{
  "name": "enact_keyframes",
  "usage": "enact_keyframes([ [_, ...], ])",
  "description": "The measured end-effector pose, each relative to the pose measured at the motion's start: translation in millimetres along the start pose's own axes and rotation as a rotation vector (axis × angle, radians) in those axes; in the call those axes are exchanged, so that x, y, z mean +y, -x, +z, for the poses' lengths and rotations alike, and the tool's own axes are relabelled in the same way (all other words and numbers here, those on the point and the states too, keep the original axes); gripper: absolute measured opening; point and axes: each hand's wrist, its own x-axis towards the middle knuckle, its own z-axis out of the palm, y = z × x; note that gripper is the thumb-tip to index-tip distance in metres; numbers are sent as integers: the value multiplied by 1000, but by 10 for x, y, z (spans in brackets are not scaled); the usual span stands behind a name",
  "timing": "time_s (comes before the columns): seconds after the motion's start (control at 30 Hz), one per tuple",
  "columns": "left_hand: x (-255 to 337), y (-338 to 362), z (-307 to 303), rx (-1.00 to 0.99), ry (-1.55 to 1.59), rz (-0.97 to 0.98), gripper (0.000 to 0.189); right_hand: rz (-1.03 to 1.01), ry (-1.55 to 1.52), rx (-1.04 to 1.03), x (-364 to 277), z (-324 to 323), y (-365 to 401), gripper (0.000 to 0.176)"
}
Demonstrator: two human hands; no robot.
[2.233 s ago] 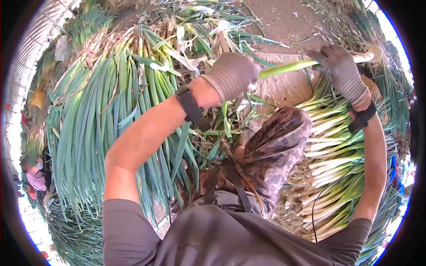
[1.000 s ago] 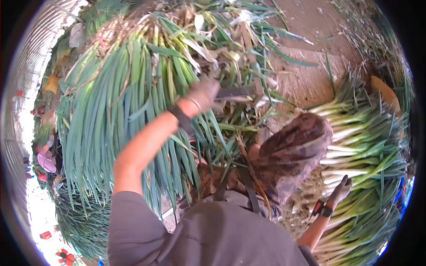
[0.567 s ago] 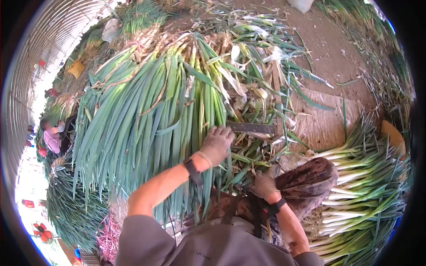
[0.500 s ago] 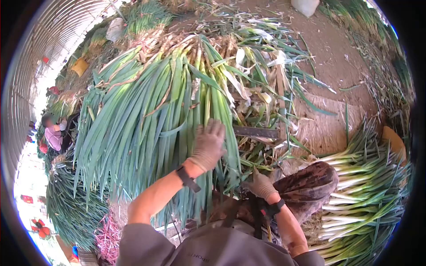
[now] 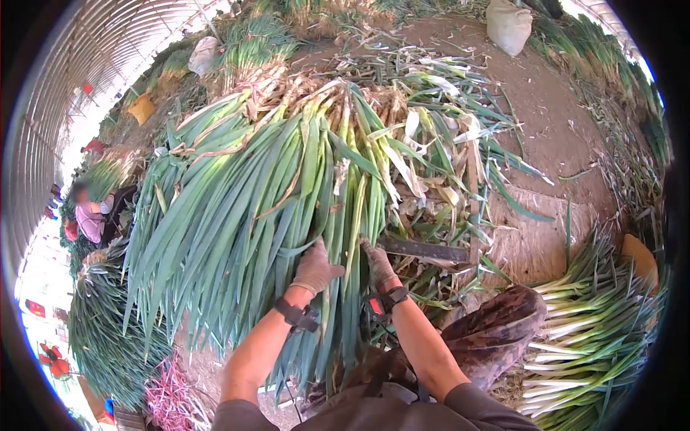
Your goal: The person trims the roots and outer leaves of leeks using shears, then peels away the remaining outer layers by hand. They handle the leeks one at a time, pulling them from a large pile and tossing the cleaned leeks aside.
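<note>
A large heap of green onions (image 5: 251, 169) lies in front of me, roots at the far side and long green leaves hanging toward me. My left hand (image 5: 315, 269), in a light knit glove, presses into the leaves near the heap's right part, its thumb out to the right and its fingertips hidden among the leaves. My right hand (image 5: 376, 266), gloved too, reaches up along the right edge of the leaves, its fingers partly hidden. A strip of leaves lies between the two hands.
A dark metal bar (image 5: 424, 249) and loose trimmings lie right of the heap. Cleaned onions with white stems (image 5: 564, 345) are piled at the lower right. A person (image 5: 90, 215) sits at the far left. Pink ties (image 5: 171, 395) lie lower left, and a white sack (image 5: 509, 27) stands at the back.
My right hand has moved up and left from near my knee to the leaves. My left hand has moved lower and slightly left. The whole view has shifted a little.
</note>
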Motion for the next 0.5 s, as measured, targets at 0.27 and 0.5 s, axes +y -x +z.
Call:
enact_keyframes([
  [0.27, 134, -545, 314, 242, 246, 97, 89, -99, -227, 108, 94, 5, -125, 29],
  [0.5, 1166, 43, 755, 29, 500, 372, 53, -287, 77, 145, -1063, -406, 1325, 27],
])
